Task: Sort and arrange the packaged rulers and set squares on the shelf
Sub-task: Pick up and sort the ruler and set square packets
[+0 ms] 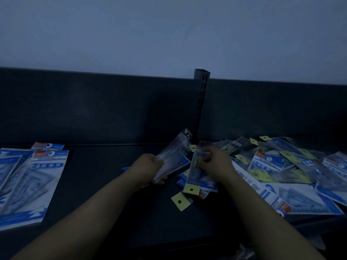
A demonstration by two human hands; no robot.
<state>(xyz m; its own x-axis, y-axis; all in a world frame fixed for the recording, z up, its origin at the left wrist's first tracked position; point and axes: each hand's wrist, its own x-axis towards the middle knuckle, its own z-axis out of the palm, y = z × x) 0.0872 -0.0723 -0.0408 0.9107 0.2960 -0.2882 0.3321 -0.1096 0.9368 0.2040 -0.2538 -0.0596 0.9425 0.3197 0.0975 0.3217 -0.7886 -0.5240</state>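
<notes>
Two bare forearms reach in from the near edge over the dark flat metal shelf (pixel 105 184), all of it in dim bluish light. Nearest, just below and left of the right-hand grip, a loose clear pack with a yellow hang tab (pixel 180 201) lies flat on the shelf, apart from both hands. Above it the right hand (pixel 216 160) pinches the far end of a narrow clear ruler pack (pixel 195 173), fingers curled onto it; the pack slopes down towards the viewer, and its yellow punched tab (pixel 191 189) is the lowest part. A few blue-and-white packs lie under that pack on the shelf. Just left of this grip, the left hand (pixel 148 164) grips the near end of a bundle of clear ruler packs (pixel 174 152), fingers wrapped beneath, and the bundle fans up and away to the right until its top nearly meets the right hand. Well to the left of both grips sits an overlapping pile of large blue-and-white set-square packs (pixel 35 181), lying flat. Right of the right-hand grip spreads an untidy heap of mixed clear, blue and yellow-tabbed packs (pixel 293 166), overlapping at many angles. Behind the hands a dark slotted upright post (pixel 202 102) rises from the shelf against the dark back panel (pixel 93 109), and above that stands a pale plain wall (pixel 150 34).
</notes>
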